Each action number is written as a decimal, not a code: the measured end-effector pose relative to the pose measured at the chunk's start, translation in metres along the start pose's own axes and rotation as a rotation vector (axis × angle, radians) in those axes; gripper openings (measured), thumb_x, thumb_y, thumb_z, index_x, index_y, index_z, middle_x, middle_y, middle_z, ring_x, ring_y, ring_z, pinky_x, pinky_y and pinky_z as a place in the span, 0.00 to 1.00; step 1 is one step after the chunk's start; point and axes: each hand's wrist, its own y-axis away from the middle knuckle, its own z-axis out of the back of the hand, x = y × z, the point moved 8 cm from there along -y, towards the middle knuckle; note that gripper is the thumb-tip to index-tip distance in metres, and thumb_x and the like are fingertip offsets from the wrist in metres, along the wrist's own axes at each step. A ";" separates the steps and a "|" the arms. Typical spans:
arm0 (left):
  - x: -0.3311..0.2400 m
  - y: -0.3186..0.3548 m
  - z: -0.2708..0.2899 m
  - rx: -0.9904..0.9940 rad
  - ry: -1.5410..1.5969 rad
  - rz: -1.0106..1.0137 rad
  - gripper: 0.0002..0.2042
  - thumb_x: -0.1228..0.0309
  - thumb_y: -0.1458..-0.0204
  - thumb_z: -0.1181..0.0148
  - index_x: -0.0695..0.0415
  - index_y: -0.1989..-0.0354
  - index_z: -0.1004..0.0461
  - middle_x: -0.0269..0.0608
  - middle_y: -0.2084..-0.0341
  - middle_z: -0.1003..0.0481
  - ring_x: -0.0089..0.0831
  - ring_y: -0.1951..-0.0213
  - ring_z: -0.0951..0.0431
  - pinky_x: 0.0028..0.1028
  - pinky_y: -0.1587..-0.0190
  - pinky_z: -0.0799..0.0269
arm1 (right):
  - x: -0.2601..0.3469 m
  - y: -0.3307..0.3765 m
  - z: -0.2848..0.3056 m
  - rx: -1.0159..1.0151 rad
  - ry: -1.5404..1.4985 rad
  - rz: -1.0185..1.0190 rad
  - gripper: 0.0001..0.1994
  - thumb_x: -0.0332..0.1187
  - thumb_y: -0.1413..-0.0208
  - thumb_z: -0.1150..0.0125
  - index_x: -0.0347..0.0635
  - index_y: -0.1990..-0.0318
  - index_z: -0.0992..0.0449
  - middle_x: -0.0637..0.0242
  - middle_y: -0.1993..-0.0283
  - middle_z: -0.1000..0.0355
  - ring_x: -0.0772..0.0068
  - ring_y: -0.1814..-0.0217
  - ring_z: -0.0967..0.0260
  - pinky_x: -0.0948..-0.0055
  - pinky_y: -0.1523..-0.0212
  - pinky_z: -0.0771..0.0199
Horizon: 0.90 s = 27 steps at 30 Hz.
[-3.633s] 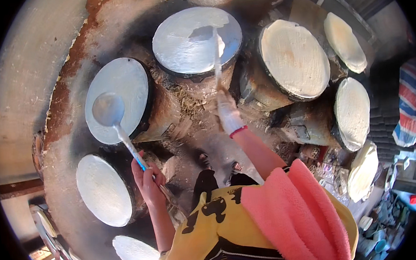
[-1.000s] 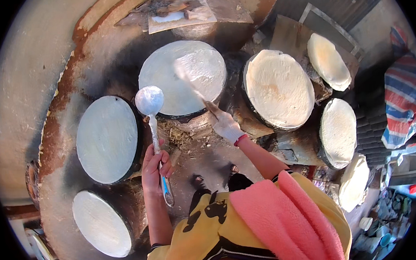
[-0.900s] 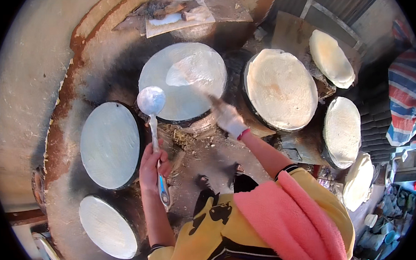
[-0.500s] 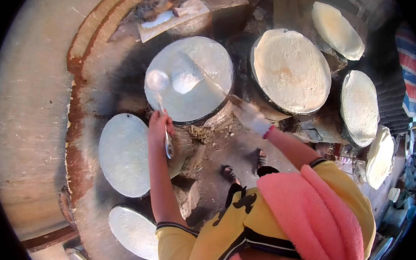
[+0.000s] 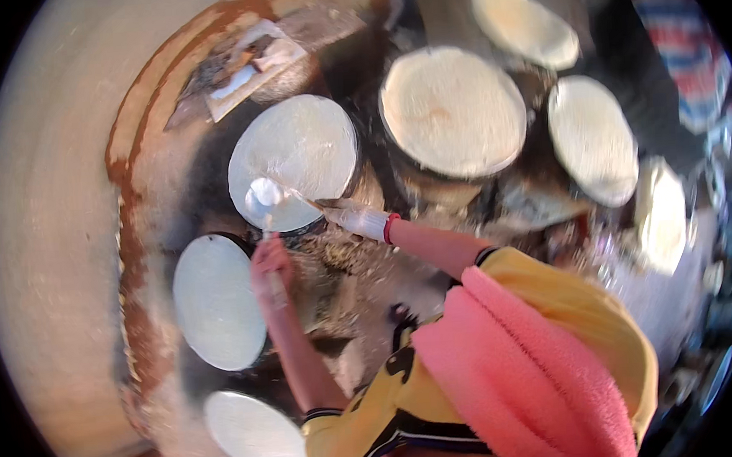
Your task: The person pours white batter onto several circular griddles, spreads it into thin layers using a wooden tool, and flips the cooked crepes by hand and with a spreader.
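Observation:
A round griddle (image 5: pixel 314 139) coated with pale batter lies ahead of me, left of centre. My left hand (image 5: pixel 271 264) is wrapped round the handle of a ladle, whose white, batter-covered bowl (image 5: pixel 265 192) is over the griddle's near left part. My right hand (image 5: pixel 359 219) wears a whitish glove with a red cuff and is closed at the griddle's near right edge. From it a thin spreader (image 5: pixel 304 200) reaches over the batter towards the ladle; its far end is blurred. Whether ladle and spreader touch, I cannot tell.
Another griddle (image 5: pixel 455 110) with a cream-coloured sheet stands to the right. Pale flatbread-like rounds (image 5: pixel 525 26) lie farther right. Two more coated griddles (image 5: pixel 218 304) are at the left. A board (image 5: pixel 256 68) with scraps sits at the back, and a pink towel (image 5: pixel 516 353) hangs over my shoulder.
My view has shifted and blurred. The ladle has come nearer to me on the griddle, and my right hand has moved left with the spreader. The batter pool at the griddle's middle has been spread thin.

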 end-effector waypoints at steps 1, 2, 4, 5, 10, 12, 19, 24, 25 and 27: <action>-0.001 0.012 -0.032 0.113 0.311 0.009 0.13 0.72 0.42 0.59 0.68 0.52 0.41 0.33 0.82 0.40 0.19 0.89 0.44 0.21 0.85 0.45 | 0.036 -0.010 0.005 -0.020 0.134 -0.391 0.17 0.33 0.37 0.59 0.38 0.43 0.38 0.70 0.62 0.32 0.79 0.68 0.36 0.83 0.65 0.31; 0.000 0.031 -0.082 0.239 0.615 0.020 0.14 0.72 0.40 0.60 0.71 0.51 0.41 0.33 0.82 0.41 0.19 0.89 0.44 0.20 0.85 0.45 | 0.066 -0.007 0.025 -0.051 0.285 -0.766 0.19 0.32 0.38 0.60 0.39 0.40 0.40 0.71 0.61 0.31 0.79 0.68 0.35 0.84 0.65 0.31; 0.019 0.028 -0.133 0.345 0.526 -0.049 0.15 0.72 0.40 0.61 0.70 0.49 0.41 0.32 0.82 0.42 0.17 0.88 0.44 0.20 0.86 0.46 | 0.044 -0.041 0.101 -0.187 0.169 -0.315 0.21 0.34 0.40 0.56 0.44 0.39 0.40 0.69 0.58 0.30 0.77 0.66 0.33 0.79 0.63 0.29; 0.020 0.035 -0.128 0.347 0.374 -0.117 0.15 0.71 0.40 0.61 0.69 0.49 0.40 0.32 0.82 0.42 0.17 0.88 0.44 0.20 0.87 0.46 | 0.035 -0.034 0.099 -0.078 0.629 -0.473 0.19 0.33 0.40 0.56 0.43 0.41 0.38 0.69 0.57 0.31 0.78 0.63 0.34 0.79 0.61 0.30; 0.019 0.058 -0.137 -0.010 0.024 -0.204 0.16 0.71 0.38 0.67 0.69 0.47 0.45 0.34 0.80 0.43 0.17 0.89 0.45 0.19 0.86 0.46 | 0.074 0.000 0.008 0.205 0.685 -0.624 0.13 0.35 0.39 0.55 0.41 0.52 0.29 0.67 0.58 0.33 0.75 0.60 0.35 0.76 0.61 0.28; 0.031 0.066 -0.156 0.312 0.334 -0.188 0.15 0.70 0.38 0.63 0.67 0.48 0.41 0.32 0.80 0.42 0.15 0.89 0.46 0.18 0.88 0.45 | 0.031 0.011 0.068 0.115 0.608 -0.557 0.13 0.37 0.39 0.52 0.43 0.52 0.29 0.65 0.58 0.32 0.75 0.61 0.35 0.75 0.62 0.28; 0.096 0.053 -0.064 0.007 0.245 -0.279 0.16 0.71 0.38 0.64 0.70 0.48 0.42 0.35 0.78 0.41 0.16 0.88 0.45 0.18 0.88 0.47 | 0.114 0.020 0.124 -0.284 1.102 -0.529 0.18 0.31 0.41 0.54 0.44 0.43 0.34 0.58 0.43 0.35 0.65 0.47 0.34 0.79 0.45 0.36; 0.139 0.055 -0.093 0.007 0.107 -0.158 0.12 0.71 0.41 0.55 0.65 0.52 0.36 0.36 0.76 0.35 0.13 0.88 0.46 0.15 0.88 0.47 | 0.101 0.046 0.109 -0.082 0.193 -0.710 0.20 0.38 0.40 0.55 0.50 0.40 0.39 0.57 0.56 0.29 0.66 0.55 0.31 0.74 0.51 0.30; 0.140 0.061 -0.088 -0.094 -0.013 -0.214 0.12 0.71 0.41 0.55 0.64 0.53 0.36 0.38 0.74 0.33 0.13 0.89 0.46 0.15 0.89 0.48 | 0.118 0.043 0.097 0.029 0.540 -0.634 0.21 0.41 0.40 0.56 0.57 0.39 0.41 0.54 0.52 0.31 0.62 0.57 0.29 0.70 0.55 0.28; 0.151 0.067 -0.088 -0.217 -0.238 -0.306 0.10 0.71 0.41 0.54 0.61 0.54 0.34 0.41 0.69 0.27 0.12 0.89 0.47 0.15 0.89 0.50 | 0.178 0.038 0.061 0.246 0.945 -0.639 0.22 0.45 0.40 0.57 0.61 0.38 0.43 0.51 0.51 0.32 0.56 0.59 0.28 0.64 0.59 0.26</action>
